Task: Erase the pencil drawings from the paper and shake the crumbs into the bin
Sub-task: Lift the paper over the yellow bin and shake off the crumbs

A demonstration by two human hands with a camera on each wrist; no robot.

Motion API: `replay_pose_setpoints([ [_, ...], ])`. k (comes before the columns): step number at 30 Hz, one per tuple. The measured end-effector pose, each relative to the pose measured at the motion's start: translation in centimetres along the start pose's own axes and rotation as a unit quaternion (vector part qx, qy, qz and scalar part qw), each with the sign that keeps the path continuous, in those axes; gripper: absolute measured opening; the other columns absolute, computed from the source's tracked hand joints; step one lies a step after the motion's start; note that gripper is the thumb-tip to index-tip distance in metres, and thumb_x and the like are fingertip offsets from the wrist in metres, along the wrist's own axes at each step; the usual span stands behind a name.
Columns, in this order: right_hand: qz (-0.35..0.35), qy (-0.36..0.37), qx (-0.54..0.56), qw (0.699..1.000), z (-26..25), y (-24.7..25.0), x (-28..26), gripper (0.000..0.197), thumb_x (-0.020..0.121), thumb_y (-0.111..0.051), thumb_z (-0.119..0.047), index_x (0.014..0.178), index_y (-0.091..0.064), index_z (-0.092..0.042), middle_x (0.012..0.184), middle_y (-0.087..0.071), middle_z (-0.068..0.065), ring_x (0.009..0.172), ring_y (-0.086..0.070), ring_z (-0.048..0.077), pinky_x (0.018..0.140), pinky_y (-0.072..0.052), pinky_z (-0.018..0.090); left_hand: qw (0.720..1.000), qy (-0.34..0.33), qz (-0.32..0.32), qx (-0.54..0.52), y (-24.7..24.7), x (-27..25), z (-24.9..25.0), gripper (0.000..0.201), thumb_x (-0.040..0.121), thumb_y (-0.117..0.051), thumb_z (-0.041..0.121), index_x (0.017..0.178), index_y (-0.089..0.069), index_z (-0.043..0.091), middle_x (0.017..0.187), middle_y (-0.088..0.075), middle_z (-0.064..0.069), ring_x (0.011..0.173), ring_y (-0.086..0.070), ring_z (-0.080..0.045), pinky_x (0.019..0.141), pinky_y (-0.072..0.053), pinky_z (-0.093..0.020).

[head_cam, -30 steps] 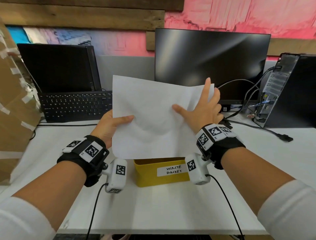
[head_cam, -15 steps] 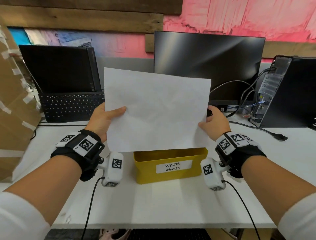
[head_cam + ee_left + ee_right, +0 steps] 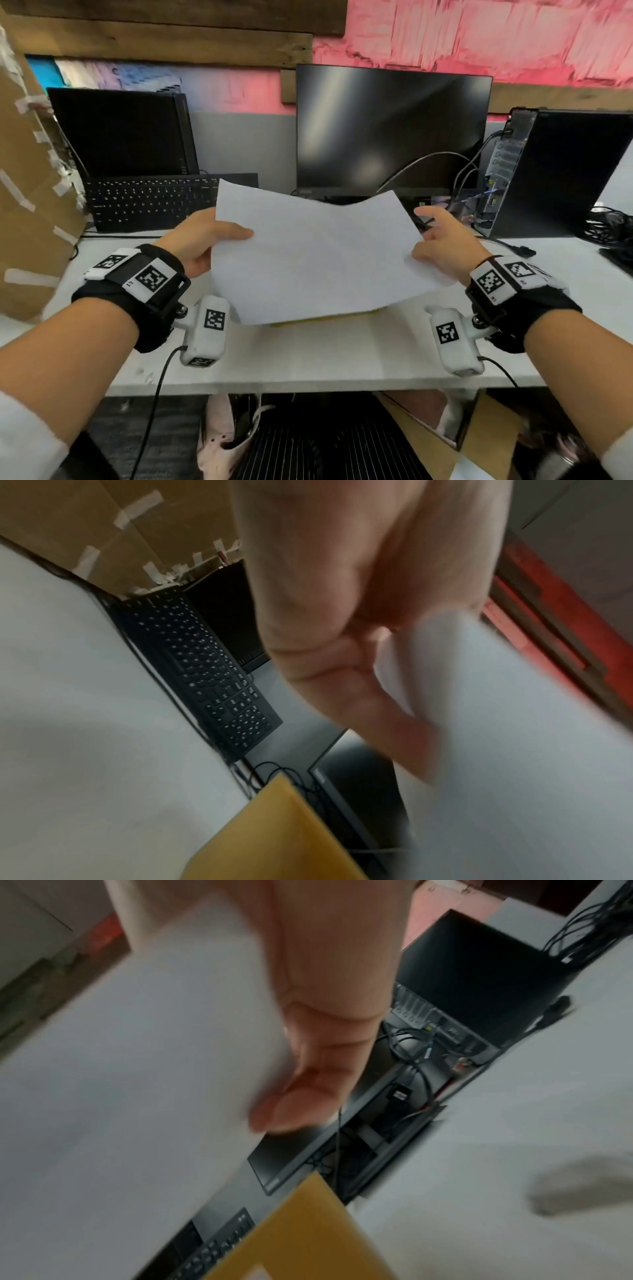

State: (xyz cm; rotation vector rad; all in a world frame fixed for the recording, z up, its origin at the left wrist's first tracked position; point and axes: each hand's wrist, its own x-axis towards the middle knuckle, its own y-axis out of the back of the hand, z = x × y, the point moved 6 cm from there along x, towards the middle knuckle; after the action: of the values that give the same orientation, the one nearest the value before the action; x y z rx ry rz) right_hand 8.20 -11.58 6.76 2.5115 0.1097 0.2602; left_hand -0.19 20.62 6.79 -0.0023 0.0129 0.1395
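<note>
A blank white sheet of paper (image 3: 318,260) hangs low over the yellow waste bin (image 3: 342,317), leaning back at a shallow angle. It hides all of the bin but a thin yellow strip. My left hand (image 3: 219,240) pinches the sheet's left edge, thumb on top. My right hand (image 3: 435,240) holds the right edge, with the index finger stretched forward. The blurred left wrist view shows the paper (image 3: 514,750) above the bin (image 3: 274,840). In the right wrist view my thumb lies against the paper (image 3: 137,1069), near the bin (image 3: 308,1231).
Along the back of the white desk (image 3: 308,373) stand a black keyboard (image 3: 150,202), a dark laptop screen (image 3: 120,133), a monitor (image 3: 390,130) and a PC tower (image 3: 565,171) with cables (image 3: 613,226). A taped cardboard box (image 3: 27,188) borders the left side.
The sheet stood upright above the bin and has tipped down and flatter, covering the bin. My right hand went from lying flat on the sheet to holding its right edge.
</note>
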Motion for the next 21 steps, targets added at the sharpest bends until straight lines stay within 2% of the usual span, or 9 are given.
replay_pose_setpoints([
  [3, -0.048, -0.018, 0.019, 0.999, 2.4, -1.0, -2.7, 0.068, 0.077, -0.063, 0.007, 0.134, -0.039, -0.022, 0.076, -0.049, 0.005, 0.065, -0.051, 0.023, 0.057, -0.045, 0.026, 0.998, 0.044, -0.037, 0.004, -1.0, -2.1, -2.7, 0.020, 0.089, -0.054, 0.006, 0.105, -0.065, 0.012, 0.095, -0.074, -0.003, 0.081, -0.073, -0.015, 0.069, -0.059, -0.026],
  [6, -0.063, -0.049, 0.035, 0.996, 4.7, -2.1, -3.8, 0.068, 0.076, -0.064, 0.008, 0.133, -0.041, -0.020, 0.075, -0.044, 0.002, 0.057, -0.045, 0.017, 0.039, -0.036, 0.019, 0.994, 0.091, -0.058, 0.010, -1.8, -3.2, -5.3, 0.021, 0.088, -0.056, 0.015, 0.107, -0.064, 0.011, 0.098, -0.074, -0.005, 0.082, -0.072, -0.016, 0.077, -0.057, -0.033],
  [7, -0.064, -0.059, 0.043, 0.995, 5.2, -2.4, -4.0, 0.068, 0.076, -0.064, 0.009, 0.134, -0.040, -0.019, 0.075, -0.043, 0.002, 0.056, -0.044, 0.016, 0.037, -0.035, 0.017, 0.992, 0.106, -0.063, 0.017, -2.1, -3.5, -6.0, 0.022, 0.088, -0.056, 0.016, 0.108, -0.064, 0.011, 0.099, -0.074, -0.005, 0.082, -0.072, -0.017, 0.080, -0.056, -0.036],
  [10, -0.065, -0.069, 0.067, 0.993, 6.1, -3.7, -3.9, 0.073, 0.077, -0.063, 0.010, 0.138, -0.034, -0.018, 0.075, -0.044, 0.004, 0.060, -0.047, 0.017, 0.048, -0.038, 0.022, 0.989, 0.121, -0.075, 0.042, -2.9, -3.7, -7.2, 0.020, 0.090, -0.054, 0.018, 0.109, -0.062, 0.014, 0.099, -0.074, -0.005, 0.083, -0.071, -0.018, 0.080, -0.055, -0.039],
  [13, -0.054, -0.057, 0.061, 0.995, 6.5, -4.8, -3.3, 0.079, 0.077, -0.063, 0.008, 0.142, -0.029, -0.020, 0.071, -0.046, 0.006, 0.068, -0.050, 0.022, 0.065, -0.043, 0.029, 0.991, 0.121, -0.048, 0.026, -2.6, -2.8, -7.8, 0.018, 0.091, -0.054, 0.015, 0.107, -0.062, 0.011, 0.094, -0.075, -0.004, 0.078, -0.072, -0.017, 0.066, -0.059, -0.029],
  [15, -0.051, -0.048, 0.064, 0.995, 6.5, -5.7, -2.6, 0.081, 0.076, -0.064, 0.007, 0.143, -0.029, -0.021, 0.073, -0.048, 0.005, 0.074, -0.051, 0.024, 0.075, -0.044, 0.033, 0.991, 0.127, -0.038, 0.018, -2.2, -1.9, -8.1, 0.015, 0.092, -0.053, 0.014, 0.102, -0.063, 0.011, 0.094, -0.074, -0.005, 0.073, -0.073, -0.016, 0.060, -0.059, -0.026],
  [18, -0.052, -0.040, 0.070, 0.995, 6.5, -6.8, -1.2, 0.077, 0.077, -0.063, 0.006, 0.142, -0.031, -0.022, 0.071, -0.046, 0.003, 0.073, -0.051, 0.022, 0.076, -0.044, 0.033, 0.991, 0.131, -0.022, 0.020, -1.5, -0.5, -8.2, 0.015, 0.093, -0.052, 0.014, 0.103, -0.063, 0.009, 0.089, -0.074, -0.005, 0.075, -0.072, -0.020, 0.066, -0.058, -0.031],
  [21, -0.054, -0.041, 0.069, 0.995, 6.3, -7.6, 0.6, 0.075, 0.079, -0.061, 0.005, 0.141, -0.031, -0.022, 0.067, -0.042, 0.002, 0.068, -0.048, 0.021, 0.070, -0.043, 0.029, 0.991, 0.132, -0.002, 0.010, -0.6, 1.8, -8.1, 0.023, 0.093, -0.051, 0.012, 0.114, -0.059, 0.006, 0.104, -0.070, -0.011, 0.093, -0.065, -0.027, 0.079, -0.051, -0.037],
])
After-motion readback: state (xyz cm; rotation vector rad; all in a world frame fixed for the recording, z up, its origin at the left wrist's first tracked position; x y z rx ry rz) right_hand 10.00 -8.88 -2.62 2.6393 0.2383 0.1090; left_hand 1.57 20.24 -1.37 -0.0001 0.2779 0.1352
